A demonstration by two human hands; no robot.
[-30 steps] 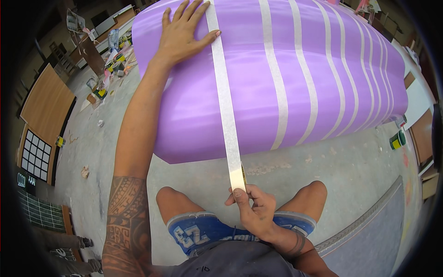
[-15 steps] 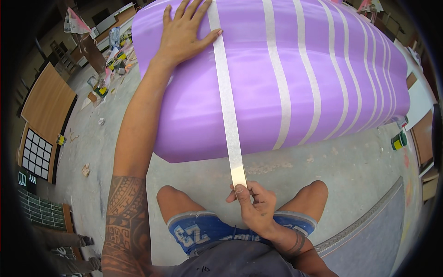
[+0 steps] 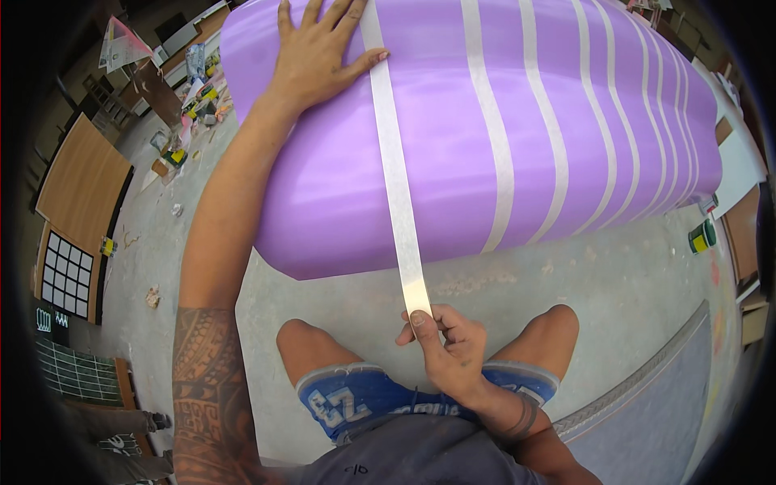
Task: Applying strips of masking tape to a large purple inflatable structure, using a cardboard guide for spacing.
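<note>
In front of me a large glossy purple curved body (image 3: 331, 194) spans the upper middle of the view. Several pale bands of masking tape (image 3: 492, 121) run down it, from the middle to the right. My left hand (image 3: 317, 61) lies flat on the upper left of the purple surface, fingers spread, its thumb on another masking tape strip (image 3: 394, 170). That strip runs down past the purple lower edge and hangs taut in the air. My right hand (image 3: 449, 347) pinches its lower end between thumb and fingers, above my lap.
Paint cans, rags and scraps litter the concrete floor (image 3: 162, 250) at upper left. Wooden panels (image 3: 85, 186) stand at far left, near another person's legs (image 3: 105, 428). A green can (image 3: 702, 236) is at right, and a grey mat (image 3: 647, 420) lies at lower right.
My right hand has risen slightly with the tape end. My left hand stays spread on the purple surface, and the view has shifted a little.
</note>
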